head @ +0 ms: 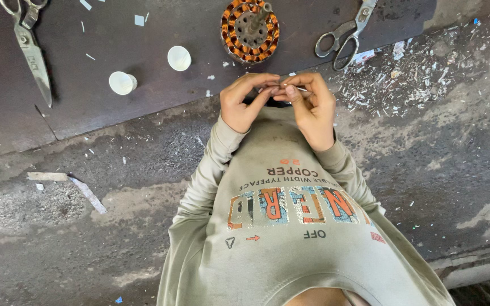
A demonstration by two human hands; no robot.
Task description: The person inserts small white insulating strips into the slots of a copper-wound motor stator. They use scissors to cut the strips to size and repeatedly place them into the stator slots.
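My left hand (244, 101) and my right hand (312, 106) meet in front of my chest, fingertips together. Between them they pinch a small thin white strip (301, 89), its end sticking out past my right thumb. Just beyond my hands a round motor stator (250, 31) with copper windings and a central shaft stands on a dark board (143, 85). My grey-green printed sweatshirt (290, 226) fills the lower middle of the view.
One pair of scissors (347, 33) lies right of the stator, another (29, 45) at the far left. Two small white cups (179, 58) (122, 83) sit on the board. White scraps (404, 73) litter the concrete floor at right; a paper strip (86, 192) lies at left.
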